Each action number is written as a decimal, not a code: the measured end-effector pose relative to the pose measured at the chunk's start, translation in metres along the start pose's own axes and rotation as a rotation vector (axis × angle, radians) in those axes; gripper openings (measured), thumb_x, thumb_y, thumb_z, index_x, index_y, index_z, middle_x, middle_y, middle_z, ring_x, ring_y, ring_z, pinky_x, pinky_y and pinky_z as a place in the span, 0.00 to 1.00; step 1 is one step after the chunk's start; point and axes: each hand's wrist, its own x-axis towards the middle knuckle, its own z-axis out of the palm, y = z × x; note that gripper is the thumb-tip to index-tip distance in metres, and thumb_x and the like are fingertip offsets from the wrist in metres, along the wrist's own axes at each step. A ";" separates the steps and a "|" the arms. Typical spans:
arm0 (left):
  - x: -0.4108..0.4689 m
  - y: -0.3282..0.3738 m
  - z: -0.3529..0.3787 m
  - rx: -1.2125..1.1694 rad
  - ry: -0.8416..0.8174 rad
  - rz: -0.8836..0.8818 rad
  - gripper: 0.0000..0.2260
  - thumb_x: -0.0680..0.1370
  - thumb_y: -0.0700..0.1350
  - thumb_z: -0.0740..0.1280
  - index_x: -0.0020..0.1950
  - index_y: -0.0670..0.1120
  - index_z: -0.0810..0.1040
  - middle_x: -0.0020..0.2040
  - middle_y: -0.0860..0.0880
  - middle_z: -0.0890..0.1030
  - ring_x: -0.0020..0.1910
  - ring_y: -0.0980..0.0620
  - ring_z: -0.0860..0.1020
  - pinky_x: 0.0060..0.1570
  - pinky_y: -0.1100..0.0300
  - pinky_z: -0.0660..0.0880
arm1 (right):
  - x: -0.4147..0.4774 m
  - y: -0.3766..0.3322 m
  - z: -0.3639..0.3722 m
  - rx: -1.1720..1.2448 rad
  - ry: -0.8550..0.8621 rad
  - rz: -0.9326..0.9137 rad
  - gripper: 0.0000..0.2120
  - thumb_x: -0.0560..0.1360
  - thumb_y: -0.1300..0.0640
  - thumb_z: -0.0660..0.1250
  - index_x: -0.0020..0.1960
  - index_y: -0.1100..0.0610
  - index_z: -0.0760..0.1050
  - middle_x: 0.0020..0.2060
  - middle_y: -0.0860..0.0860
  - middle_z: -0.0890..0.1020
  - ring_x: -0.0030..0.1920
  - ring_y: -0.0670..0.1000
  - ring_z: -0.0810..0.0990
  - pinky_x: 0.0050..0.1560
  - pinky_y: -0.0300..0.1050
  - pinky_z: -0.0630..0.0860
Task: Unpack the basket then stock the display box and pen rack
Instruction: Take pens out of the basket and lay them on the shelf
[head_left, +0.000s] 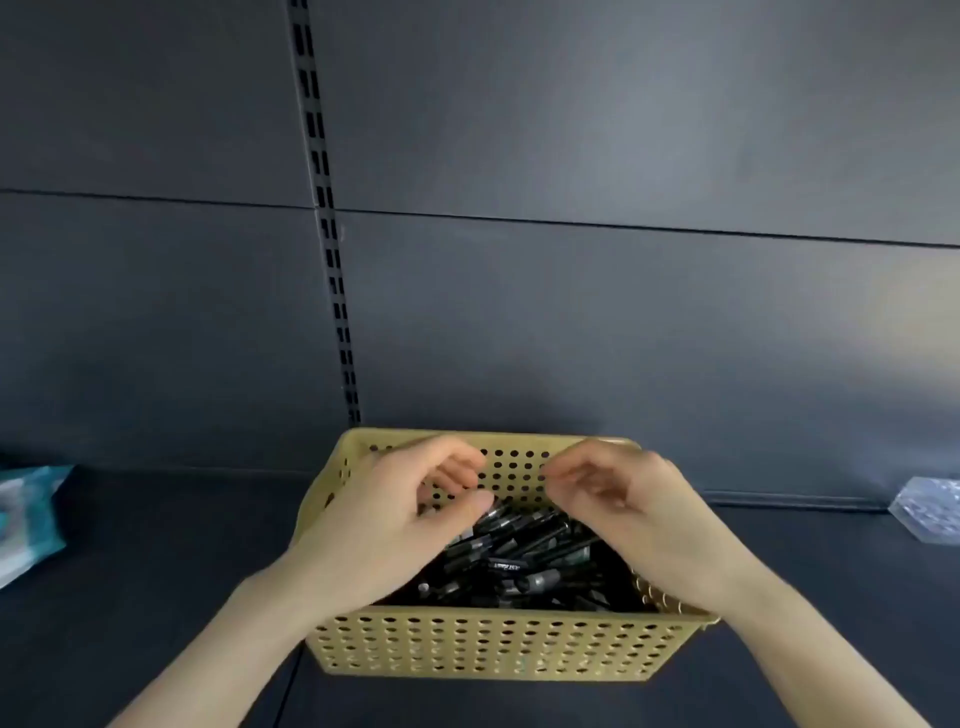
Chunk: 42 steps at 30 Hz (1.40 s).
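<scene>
Though the left hand (395, 525) and right hand (639, 514) curl, grip unclear, black pens (530, 558) fill the tan basket (467, 647).

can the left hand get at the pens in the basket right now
Probably yes. The left hand is over the open-topped basket, its thumb right by the pens, with nothing between them.

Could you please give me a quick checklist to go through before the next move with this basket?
1. Basket sits flat on the shelf: ok.
2. Pens to unpack in the basket: ok, many.
3. Left hand has a pen gripped: cannot tell; thumb and fingers are at the pile, but it is blurred.
4. Right hand free: ok, nothing seen in it.
5. Display box and pen rack within reach: cannot tell, neither is in view.
</scene>
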 end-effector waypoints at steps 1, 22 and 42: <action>0.006 -0.004 0.003 0.066 -0.141 -0.058 0.11 0.75 0.56 0.66 0.56 0.59 0.75 0.51 0.65 0.78 0.52 0.70 0.74 0.55 0.71 0.71 | 0.004 0.004 0.003 -0.104 -0.071 0.028 0.06 0.75 0.53 0.67 0.50 0.50 0.79 0.44 0.41 0.82 0.47 0.38 0.78 0.49 0.32 0.74; 0.057 -0.057 0.028 0.193 -0.850 -0.241 0.23 0.74 0.57 0.68 0.65 0.50 0.69 0.56 0.54 0.76 0.51 0.57 0.76 0.51 0.62 0.74 | 0.059 0.054 0.022 -0.399 -0.663 0.148 0.16 0.75 0.46 0.66 0.61 0.49 0.73 0.53 0.44 0.78 0.52 0.44 0.76 0.51 0.38 0.73; 0.036 -0.045 0.021 0.267 -0.853 -0.234 0.27 0.66 0.61 0.75 0.58 0.50 0.74 0.50 0.57 0.79 0.48 0.57 0.77 0.47 0.60 0.76 | 0.050 0.024 0.024 -0.546 -0.788 0.032 0.32 0.60 0.34 0.73 0.60 0.46 0.70 0.50 0.42 0.78 0.50 0.45 0.75 0.49 0.43 0.75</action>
